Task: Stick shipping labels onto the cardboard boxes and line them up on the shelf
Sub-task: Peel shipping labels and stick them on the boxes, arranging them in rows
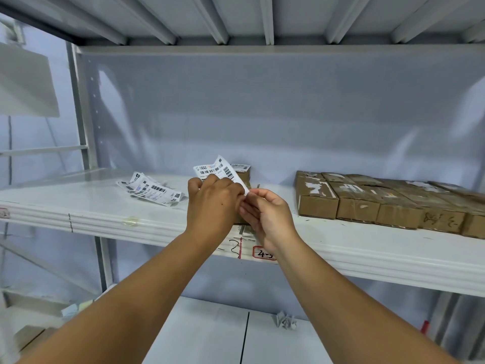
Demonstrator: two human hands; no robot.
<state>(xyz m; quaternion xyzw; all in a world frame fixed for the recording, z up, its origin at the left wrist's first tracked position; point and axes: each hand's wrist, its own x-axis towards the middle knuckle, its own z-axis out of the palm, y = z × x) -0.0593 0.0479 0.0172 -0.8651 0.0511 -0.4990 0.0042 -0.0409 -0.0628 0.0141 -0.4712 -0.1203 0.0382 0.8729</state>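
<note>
Shipping label (217,169) between both hands.

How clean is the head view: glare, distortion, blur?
Head view: wide-angle bows the shelf edge; glare streaks on the glossy back panel; lighting even, shadows faint; the label held by left hand and right hand shows sharp barcodes, small print unreadable; boxes at right look stretched.

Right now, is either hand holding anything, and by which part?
Both hold the white barcoded paper shipping label: the left hand grips its lower part, and the right hand pinches its lower-right corner.
</note>
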